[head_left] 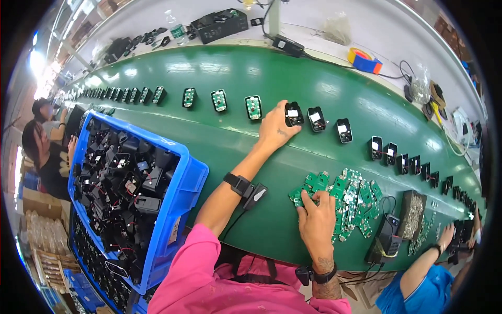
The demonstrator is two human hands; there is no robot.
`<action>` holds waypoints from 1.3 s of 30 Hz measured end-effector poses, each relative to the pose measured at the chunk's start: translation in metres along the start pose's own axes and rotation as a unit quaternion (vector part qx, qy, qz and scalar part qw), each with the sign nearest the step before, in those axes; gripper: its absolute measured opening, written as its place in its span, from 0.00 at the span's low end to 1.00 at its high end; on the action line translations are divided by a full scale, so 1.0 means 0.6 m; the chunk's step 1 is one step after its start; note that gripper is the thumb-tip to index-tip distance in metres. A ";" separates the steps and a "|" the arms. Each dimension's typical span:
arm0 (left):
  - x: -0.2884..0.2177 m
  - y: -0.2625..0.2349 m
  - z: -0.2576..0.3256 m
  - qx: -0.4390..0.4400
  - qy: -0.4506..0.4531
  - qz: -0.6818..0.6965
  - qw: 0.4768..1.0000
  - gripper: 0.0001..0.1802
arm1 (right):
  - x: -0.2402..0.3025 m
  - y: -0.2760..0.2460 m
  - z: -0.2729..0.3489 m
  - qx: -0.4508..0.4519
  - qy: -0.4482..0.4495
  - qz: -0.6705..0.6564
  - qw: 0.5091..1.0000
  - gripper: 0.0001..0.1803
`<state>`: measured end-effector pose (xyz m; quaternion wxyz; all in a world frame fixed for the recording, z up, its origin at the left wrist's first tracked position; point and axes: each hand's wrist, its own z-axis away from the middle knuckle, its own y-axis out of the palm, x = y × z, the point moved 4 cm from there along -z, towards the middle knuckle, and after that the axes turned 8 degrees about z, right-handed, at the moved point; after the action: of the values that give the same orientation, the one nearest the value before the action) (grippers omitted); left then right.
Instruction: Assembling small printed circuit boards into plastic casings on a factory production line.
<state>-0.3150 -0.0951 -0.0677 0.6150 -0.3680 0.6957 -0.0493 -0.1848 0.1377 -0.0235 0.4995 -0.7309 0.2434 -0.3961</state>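
Fingertips of the left hand (pixel 274 127) cover a black housing (pixel 294 113) (interior hidden).

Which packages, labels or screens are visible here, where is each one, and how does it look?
Blue crate: at the person's left, rectangular, full of black housings.
White labels: small squares inside the black housings on the green belt, one under the left hand.
Clear bag: on the white table beyond the belt, crumpled.
Tape roll: same table, yellow and blue.
Screens: none seen.
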 end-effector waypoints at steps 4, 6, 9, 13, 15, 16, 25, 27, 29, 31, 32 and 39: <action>-0.014 -0.029 0.043 -0.065 0.016 0.024 0.997 0.47 | 0.000 -0.004 0.002 -0.042 -0.021 -0.015 0.999 0.17; -0.036 -0.045 0.078 -0.066 0.026 0.033 0.997 0.48 | -0.016 -0.015 0.003 -0.065 0.006 -0.064 0.996 0.15; -0.080 -0.075 0.144 -0.046 0.035 0.042 0.997 0.47 | -0.038 -0.037 0.008 -0.061 0.121 -0.283 0.950 0.12; -0.135 -0.106 0.213 0.030 0.073 -0.011 0.997 0.46 | -0.062 -0.043 0.010 0.006 0.242 -0.603 0.760 0.13; -0.166 -0.113 0.239 0.075 0.124 -0.060 0.988 0.46 | -0.071 -0.016 0.013 0.019 0.254 -0.763 0.594 0.11; -0.179 -0.115 0.251 0.103 0.126 -0.085 0.983 0.45 | -0.069 -0.005 0.014 0.030 0.292 -0.778 0.556 0.11; -0.229 -0.115 0.258 0.269 0.092 -0.056 0.957 0.36 | -0.033 0.021 0.034 0.233 0.284 -0.870 0.329 0.14; -0.227 -0.111 0.255 0.276 0.079 -0.069 0.955 0.35 | -0.032 0.025 0.037 0.237 0.289 -0.868 0.328 0.14; -0.222 -0.108 0.255 0.279 0.079 -0.066 0.955 0.35 | -0.030 0.026 0.038 0.237 0.293 -0.866 0.327 0.14; -0.221 -0.107 0.254 0.282 0.080 -0.064 0.954 0.35 | -0.030 0.022 0.036 0.233 0.292 -0.841 0.392 0.15; -0.220 -0.106 0.253 0.280 0.073 -0.069 0.955 0.35 | -0.027 0.020 0.037 0.233 0.292 -0.840 0.393 0.15; -0.213 -0.102 0.253 0.245 0.055 -0.065 0.966 0.38 | -0.020 0.008 0.030 0.127 0.291 -0.671 0.670 0.14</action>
<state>-0.1555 -0.0083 0.0328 0.6424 -0.2471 0.6698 -0.2786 -0.1766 0.1546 -0.0356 0.0907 -0.4745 -0.2329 -0.8440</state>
